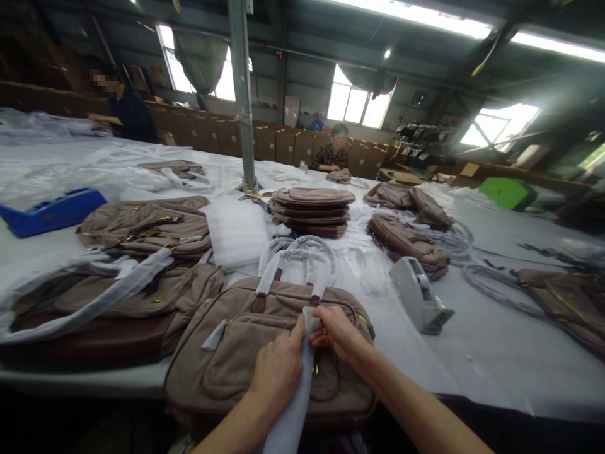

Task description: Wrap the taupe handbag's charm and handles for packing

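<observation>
A brown corduroy bag (236, 353) lies at the table's front edge, its two handles (269, 274) wrapped in white material and pointing away from me. A long white strip (290, 419) runs down over the bag's front. My left hand (280, 362) is closed on this strip near its upper end, the index finger pointing up along it. Just to the right, my right hand (334, 331) pinches the strip's top edge beside the base of the right handle. A small white wrapped piece (215, 335) hangs from the zipper on the bag's left.
Another bag (189, 293) with wrapped handles lies close on the left. Stacked brown bags (312, 211) stand behind. A grey tape dispenser (418, 296) is at the right, a blue one (51, 211) far left. Two people (135, 116) are across the table.
</observation>
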{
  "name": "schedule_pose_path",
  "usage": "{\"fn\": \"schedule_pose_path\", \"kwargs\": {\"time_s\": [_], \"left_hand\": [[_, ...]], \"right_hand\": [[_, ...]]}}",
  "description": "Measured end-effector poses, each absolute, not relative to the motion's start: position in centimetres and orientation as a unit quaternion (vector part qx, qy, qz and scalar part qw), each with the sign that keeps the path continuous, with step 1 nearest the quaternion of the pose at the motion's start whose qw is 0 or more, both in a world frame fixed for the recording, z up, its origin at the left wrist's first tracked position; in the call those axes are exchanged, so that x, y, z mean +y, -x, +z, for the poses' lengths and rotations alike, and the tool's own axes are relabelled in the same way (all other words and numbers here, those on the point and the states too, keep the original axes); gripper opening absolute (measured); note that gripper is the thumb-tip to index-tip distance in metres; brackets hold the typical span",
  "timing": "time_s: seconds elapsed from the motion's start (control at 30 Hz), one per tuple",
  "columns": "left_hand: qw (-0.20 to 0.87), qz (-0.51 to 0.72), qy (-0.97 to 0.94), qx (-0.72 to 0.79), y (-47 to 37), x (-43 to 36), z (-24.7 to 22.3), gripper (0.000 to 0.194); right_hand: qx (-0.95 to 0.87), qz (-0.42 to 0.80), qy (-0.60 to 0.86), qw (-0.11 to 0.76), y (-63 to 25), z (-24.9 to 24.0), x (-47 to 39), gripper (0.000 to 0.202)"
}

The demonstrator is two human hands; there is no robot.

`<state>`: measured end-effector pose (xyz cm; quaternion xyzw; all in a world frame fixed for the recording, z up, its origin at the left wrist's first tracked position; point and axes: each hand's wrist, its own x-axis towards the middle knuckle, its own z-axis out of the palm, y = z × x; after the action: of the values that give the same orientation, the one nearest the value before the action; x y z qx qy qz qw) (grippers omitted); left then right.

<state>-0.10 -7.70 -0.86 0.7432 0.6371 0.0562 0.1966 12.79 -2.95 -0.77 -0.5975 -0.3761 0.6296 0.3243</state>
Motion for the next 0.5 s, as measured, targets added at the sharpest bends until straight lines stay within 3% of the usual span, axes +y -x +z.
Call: {"fn": "schedule_pose_path", "kwargs": {"time_s": [0.23, 0.5], "left_hand": [[0.211, 0.111, -0.740, 0.629, 0.2, -7.7, -1.5, 0.051], [0.042, 0.016, -0.774, 0.631, -1.4, -8.2, -1.6, 0.056]], "right_hand": [[-0.420, 0.596, 0.608, 0.316, -12.6, -1.2, -2.9, 0.024], [-0.475, 0.554, 0.600, 0.328, -12.5, -2.5, -3.5, 0.025]]}}
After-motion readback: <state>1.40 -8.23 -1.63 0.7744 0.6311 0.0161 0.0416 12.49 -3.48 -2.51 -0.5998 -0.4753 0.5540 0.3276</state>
